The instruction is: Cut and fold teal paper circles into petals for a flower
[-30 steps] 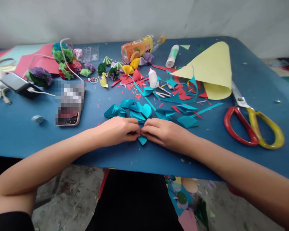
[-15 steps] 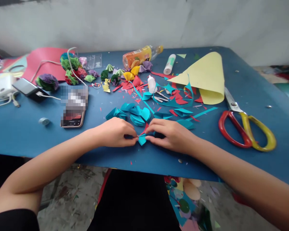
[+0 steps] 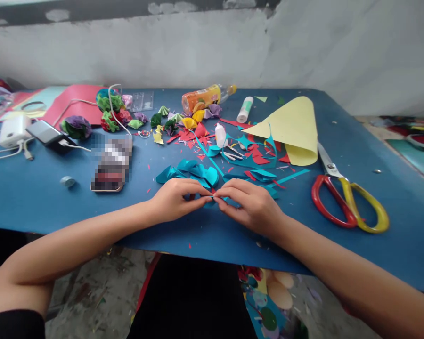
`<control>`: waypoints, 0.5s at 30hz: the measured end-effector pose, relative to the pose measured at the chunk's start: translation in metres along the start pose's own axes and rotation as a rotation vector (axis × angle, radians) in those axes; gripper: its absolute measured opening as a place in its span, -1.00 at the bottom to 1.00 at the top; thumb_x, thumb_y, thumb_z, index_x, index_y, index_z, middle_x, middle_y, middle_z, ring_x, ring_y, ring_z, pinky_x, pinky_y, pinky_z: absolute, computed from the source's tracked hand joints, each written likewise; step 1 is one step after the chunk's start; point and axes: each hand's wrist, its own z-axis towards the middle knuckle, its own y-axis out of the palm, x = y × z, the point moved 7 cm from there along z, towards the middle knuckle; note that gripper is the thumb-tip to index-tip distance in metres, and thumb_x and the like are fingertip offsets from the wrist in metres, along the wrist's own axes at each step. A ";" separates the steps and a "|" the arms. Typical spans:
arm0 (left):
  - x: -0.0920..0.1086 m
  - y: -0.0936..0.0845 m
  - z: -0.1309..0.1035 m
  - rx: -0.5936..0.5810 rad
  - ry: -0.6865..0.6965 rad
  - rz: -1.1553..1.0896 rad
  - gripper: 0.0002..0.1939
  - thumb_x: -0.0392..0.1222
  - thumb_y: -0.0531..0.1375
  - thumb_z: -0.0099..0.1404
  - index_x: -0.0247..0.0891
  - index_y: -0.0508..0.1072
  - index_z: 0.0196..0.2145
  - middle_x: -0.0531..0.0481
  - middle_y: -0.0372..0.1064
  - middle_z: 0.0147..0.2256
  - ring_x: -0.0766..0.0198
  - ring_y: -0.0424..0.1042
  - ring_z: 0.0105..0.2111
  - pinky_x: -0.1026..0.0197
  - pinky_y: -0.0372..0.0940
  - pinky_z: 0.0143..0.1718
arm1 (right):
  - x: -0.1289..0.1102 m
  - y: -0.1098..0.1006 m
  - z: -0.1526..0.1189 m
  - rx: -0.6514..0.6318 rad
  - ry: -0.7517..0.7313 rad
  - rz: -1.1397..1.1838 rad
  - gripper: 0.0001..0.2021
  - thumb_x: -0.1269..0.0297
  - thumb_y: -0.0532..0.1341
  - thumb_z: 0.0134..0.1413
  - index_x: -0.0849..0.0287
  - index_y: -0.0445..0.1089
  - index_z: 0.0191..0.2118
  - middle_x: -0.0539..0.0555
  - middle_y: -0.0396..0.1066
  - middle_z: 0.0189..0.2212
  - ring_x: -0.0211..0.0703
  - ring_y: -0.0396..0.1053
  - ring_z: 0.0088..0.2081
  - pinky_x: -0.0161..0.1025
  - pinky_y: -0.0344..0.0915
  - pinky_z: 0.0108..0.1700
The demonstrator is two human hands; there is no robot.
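Observation:
My left hand (image 3: 179, 200) and my right hand (image 3: 250, 203) meet near the front of the blue table, fingertips almost touching. Both pinch a small piece of teal paper (image 3: 209, 204), mostly covered by the fingers. Just beyond them lies a cluster of folded teal paper pieces (image 3: 189, 170). More teal pieces (image 3: 263, 175) rest past my right hand, among cut strips and red scraps (image 3: 257, 154). A small white bottle (image 3: 220, 135) stands behind the cluster.
Scissors (image 3: 339, 176) with red and yellow handles lie at right, beside a curled yellow sheet (image 3: 293, 127). A glue stick (image 3: 245, 109) and a drink bottle (image 3: 207, 98) lie at the back. A phone (image 3: 112, 165), power bank (image 3: 47, 133) and cables are at left.
My fingertips have come closer together and now cover more of the teal paper. The right hand's thumb and fingers have closed onto it. The camera view has tilted up slightly.

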 end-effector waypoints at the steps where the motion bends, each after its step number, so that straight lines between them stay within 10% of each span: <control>1: 0.001 -0.002 0.000 0.032 0.023 -0.001 -0.83 -0.21 0.17 0.26 -0.35 0.53 -0.34 -0.04 0.44 -0.46 0.43 0.32 -0.54 0.40 0.21 -0.51 | 0.003 0.000 0.000 0.009 0.047 0.049 -0.89 0.37 0.14 0.16 0.22 0.41 -0.29 0.10 0.46 -0.41 -0.20 0.42 -0.36 -0.29 0.39 -0.31; 15: 0.010 -0.016 -0.002 0.254 0.158 0.063 -0.91 -0.29 0.22 0.20 -0.35 0.54 -0.38 0.00 0.37 -0.47 0.51 0.25 -0.59 0.44 0.21 -0.58 | 0.023 0.008 0.000 0.016 0.405 0.382 -0.88 0.37 0.24 0.05 0.14 0.54 -0.29 -0.01 0.55 -0.38 -0.22 0.50 -0.39 -0.36 0.43 -0.31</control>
